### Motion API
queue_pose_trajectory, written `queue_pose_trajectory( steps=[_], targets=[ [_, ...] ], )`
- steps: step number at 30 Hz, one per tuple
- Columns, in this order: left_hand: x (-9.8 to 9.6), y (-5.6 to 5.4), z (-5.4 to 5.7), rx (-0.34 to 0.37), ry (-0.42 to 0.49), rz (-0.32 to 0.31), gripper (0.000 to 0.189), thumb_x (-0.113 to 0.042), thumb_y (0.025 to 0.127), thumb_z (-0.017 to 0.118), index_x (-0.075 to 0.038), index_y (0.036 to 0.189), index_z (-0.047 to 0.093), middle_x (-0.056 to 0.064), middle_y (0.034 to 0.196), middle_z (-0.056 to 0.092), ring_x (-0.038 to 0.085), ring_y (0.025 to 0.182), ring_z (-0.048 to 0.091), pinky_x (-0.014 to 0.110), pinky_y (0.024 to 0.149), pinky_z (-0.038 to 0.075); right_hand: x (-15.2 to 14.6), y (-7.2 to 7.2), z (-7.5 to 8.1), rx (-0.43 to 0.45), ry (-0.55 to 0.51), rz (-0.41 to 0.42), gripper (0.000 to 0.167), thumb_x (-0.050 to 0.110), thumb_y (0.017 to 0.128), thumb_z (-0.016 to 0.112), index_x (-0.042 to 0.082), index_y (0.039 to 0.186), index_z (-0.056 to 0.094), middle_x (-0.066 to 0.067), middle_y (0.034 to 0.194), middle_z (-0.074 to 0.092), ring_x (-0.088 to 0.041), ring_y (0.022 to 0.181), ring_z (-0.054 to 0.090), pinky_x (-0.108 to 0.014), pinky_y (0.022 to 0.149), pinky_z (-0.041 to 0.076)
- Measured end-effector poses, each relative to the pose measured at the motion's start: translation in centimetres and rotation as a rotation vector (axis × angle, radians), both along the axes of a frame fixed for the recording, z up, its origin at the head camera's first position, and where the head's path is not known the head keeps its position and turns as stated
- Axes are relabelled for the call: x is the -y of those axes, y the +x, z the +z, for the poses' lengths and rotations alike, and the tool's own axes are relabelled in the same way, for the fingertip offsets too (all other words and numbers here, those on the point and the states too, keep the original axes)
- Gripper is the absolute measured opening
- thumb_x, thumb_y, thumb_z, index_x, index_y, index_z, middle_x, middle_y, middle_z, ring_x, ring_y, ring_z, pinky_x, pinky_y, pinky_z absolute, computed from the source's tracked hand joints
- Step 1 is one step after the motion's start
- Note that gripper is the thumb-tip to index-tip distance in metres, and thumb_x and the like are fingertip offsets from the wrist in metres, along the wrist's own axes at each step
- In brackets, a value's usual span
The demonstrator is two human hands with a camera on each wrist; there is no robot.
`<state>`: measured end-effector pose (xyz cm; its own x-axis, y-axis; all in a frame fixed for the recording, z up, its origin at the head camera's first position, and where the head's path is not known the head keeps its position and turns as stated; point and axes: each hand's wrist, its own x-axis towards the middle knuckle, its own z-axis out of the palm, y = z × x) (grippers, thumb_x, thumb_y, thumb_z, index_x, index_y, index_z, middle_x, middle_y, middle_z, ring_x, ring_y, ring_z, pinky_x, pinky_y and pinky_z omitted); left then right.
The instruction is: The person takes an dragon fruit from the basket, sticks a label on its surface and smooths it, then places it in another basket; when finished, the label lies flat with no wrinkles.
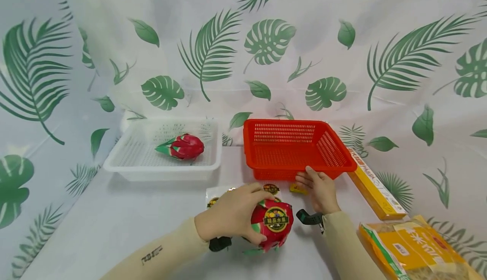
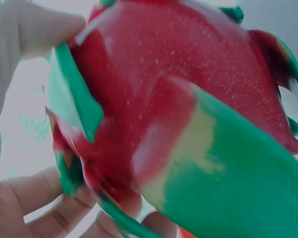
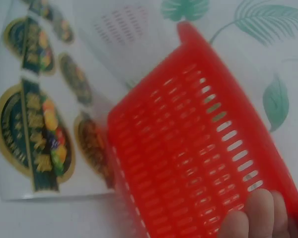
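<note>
While the left hand (image 1: 237,212) grips a dragon fruit (image 1: 269,236) low in the centre of the head view, the right hand (image 1: 319,189) sits up and to the right of it, clearly apart. Thumb and fingers of the left wrap the fruit from its left side, leaving its right side, with a round label (image 1: 276,219), uncovered and facing the camera. That bare side, nearer to the right hand, looks like the relation any next move depends on. The fruit's long axis cannot be told for sure under the covering fingers. Bent loosely, the right fingers hold nothing visible; they overlap the near rim of the red basket (image 1: 266,172), right of centre, though contact is unclear. A sheet of labels (image 3: 54,89) fills the left of the right wrist view.
</note>
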<state>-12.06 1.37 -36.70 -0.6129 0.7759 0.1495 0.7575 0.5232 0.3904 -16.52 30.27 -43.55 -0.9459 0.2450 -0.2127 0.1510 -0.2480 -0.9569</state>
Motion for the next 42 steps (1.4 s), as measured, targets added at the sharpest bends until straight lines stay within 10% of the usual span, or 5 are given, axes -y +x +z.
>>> queue_pose_trajectory(
  steps=[11, 28, 35, 42],
  targets=[
    [-2.7, -6.5, 4.8, -0.05, 0.064, 0.009, 0.076, -0.041, 0.075, 0.091, -0.017, 0.14, 0.061, -0.002, 0.122, 0.061, 0.01, 0.109, 0.057, 0.021, 0.085, 0.058, -0.9, 0.3, 0.5, 0.032, -0.158, -0.005, 0.016, 0.027, 0.108, 0.056, 0.012, 0.106, 0.061, 0.006, 0.088, 0.08, -0.008, 0.086, 0.077, -0.027, 0.091, 0.062],
    [-9.1, -14.6, 7.0, -0.025, -0.006, 0.07, 0.076, -0.038, 0.08, 0.087, -0.019, 0.147, 0.055, 0.001, 0.145, 0.056, 0.015, 0.118, 0.058, 0.031, 0.104, 0.055, -0.8, -0.2, 0.5, -0.002, -0.26, -0.046, 0.019, 0.02, 0.106, 0.059, 0.012, 0.091, 0.066, 0.0, 0.087, 0.08, -0.013, 0.084, 0.078, -0.029, 0.084, 0.064],
    [-11.5, -17.3, 6.8, -0.045, -0.092, 0.107, 0.077, -0.036, 0.082, 0.086, -0.016, 0.149, 0.053, 0.001, 0.145, 0.056, 0.017, 0.121, 0.057, 0.033, 0.11, 0.052, -0.6, 0.0, 0.7, 0.027, -0.229, -0.034, 0.013, 0.025, 0.106, 0.06, 0.015, 0.099, 0.061, 0.004, 0.087, 0.079, -0.011, 0.082, 0.077, -0.026, 0.084, 0.063],
    [-14.5, -20.7, 4.0, -0.07, -0.184, 0.166, 0.078, -0.036, 0.081, 0.088, -0.019, 0.149, 0.053, 0.0, 0.146, 0.055, 0.016, 0.126, 0.054, 0.034, 0.113, 0.05, -0.5, 0.3, 0.6, 0.045, -0.191, -0.019, 0.013, 0.026, 0.108, 0.057, 0.015, 0.103, 0.061, 0.006, 0.087, 0.079, -0.01, 0.083, 0.077, -0.026, 0.085, 0.063]
  ],
)
